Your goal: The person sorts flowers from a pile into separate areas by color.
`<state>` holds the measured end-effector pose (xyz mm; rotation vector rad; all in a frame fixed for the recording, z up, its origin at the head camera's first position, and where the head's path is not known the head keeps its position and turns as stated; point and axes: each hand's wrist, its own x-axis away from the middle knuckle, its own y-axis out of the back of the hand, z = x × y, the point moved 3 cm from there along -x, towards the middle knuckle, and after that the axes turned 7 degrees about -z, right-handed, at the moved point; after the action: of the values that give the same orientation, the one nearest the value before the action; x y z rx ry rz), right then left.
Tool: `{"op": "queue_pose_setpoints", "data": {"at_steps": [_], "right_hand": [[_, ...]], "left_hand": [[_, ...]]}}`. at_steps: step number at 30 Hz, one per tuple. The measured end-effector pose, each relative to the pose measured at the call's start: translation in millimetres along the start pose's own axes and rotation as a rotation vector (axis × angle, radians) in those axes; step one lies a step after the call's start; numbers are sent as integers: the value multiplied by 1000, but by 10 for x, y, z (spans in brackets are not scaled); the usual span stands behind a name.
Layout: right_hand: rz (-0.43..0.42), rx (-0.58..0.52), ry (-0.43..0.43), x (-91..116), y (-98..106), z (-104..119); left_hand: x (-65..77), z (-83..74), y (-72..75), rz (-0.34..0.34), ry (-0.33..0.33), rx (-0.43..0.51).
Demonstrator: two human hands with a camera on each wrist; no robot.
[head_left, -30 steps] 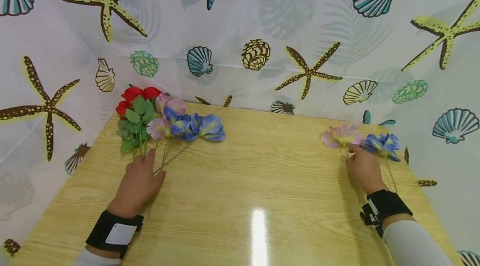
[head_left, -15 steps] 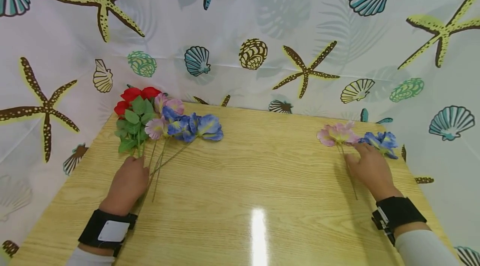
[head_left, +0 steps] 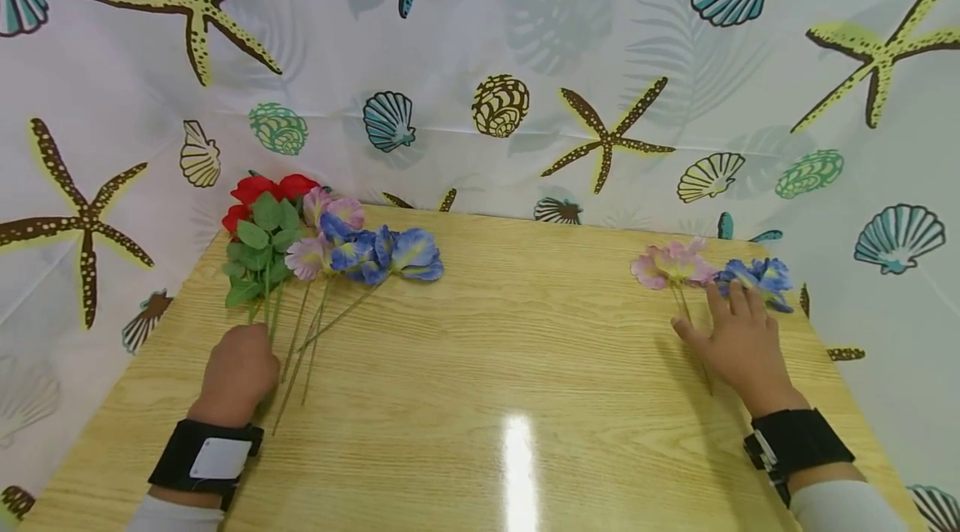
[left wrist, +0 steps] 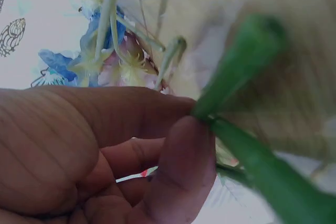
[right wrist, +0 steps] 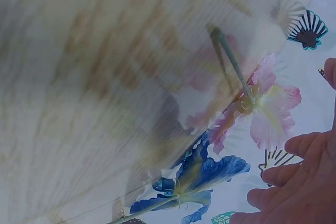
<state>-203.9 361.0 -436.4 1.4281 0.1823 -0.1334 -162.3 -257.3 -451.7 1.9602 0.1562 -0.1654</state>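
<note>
My left hand [head_left: 238, 369] pinches the green stems of the red roses [head_left: 258, 188] at the table's left side. In the left wrist view, thumb and forefinger press together on the green stems [left wrist: 262, 171]. Just right of the roses lie pink flowers [head_left: 306, 257] and blue flowers [head_left: 416, 253], their thin stems crossing on the table. At the right, my right hand [head_left: 742, 340] is spread with fingers apart over the stem of a blue flower [head_left: 765, 275]. A pink flower [head_left: 675, 263] lies to its left, its stem running past the thumb. In the right wrist view the fingers [right wrist: 281, 174] hold nothing.
The wood-grain table [head_left: 487, 348] ends at the back against a white curtain [head_left: 450, 165] printed with shells and starfish. Bare wood separates the two flower groups. A bright light reflection [head_left: 517, 465] falls near the front.
My left hand has shifted left and toward me, from beside the stems to pinching the rose stems. My right hand has left the pink flower's stem, moved right and spread its fingers.
</note>
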Motion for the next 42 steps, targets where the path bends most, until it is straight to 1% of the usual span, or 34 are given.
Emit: {"op": "queue_pose_setpoints", "data": {"at_steps": [4, 7, 9, 12, 16, 20, 24, 27, 30, 31, 33, 38, 40, 42], "right_hand": [[7, -15, -1, 35, -17, 6], [1, -16, 1, 57, -27, 4], [-4, -22, 0, 73, -35, 4], [-7, -38, -1, 101, -44, 14], [-15, -59, 1, 134, -51, 41], [-36, -60, -10, 156, -58, 47], [-59, -70, -21, 175, -46, 55], [-70, -84, -16, 187, -43, 68], [-79, -96, -14, 190, -47, 78], [-82, -101, -13, 193, -47, 83], [-89, -111, -12, 196, -45, 97], [-91, -180, -7, 199, -32, 187], [-90, -211, 1, 182, -33, 246], [-88, -239, 11, 152, -41, 314]], "left_hand": [[-25, 58, 18, 58, 45, 45], [-38, 65, 62, 93, 108, 105], [-38, 51, 99, 101, 151, 145], [-40, 17, 150, 88, 175, 182], [-45, -66, 220, 39, 166, 212], [-43, -206, 292, -25, 143, 272], [-27, -348, 277, -82, 96, 339], [-17, -449, 226, -84, 71, 375], [-16, -560, 168, -55, 68, 426], [-10, -601, 139, -32, 68, 461], [-1, -695, 73, 29, 69, 570], [57, -982, -123, 196, 72, 885], [77, -1100, -182, 237, 71, 962], [93, -1208, -228, 271, 65, 1015]]}}
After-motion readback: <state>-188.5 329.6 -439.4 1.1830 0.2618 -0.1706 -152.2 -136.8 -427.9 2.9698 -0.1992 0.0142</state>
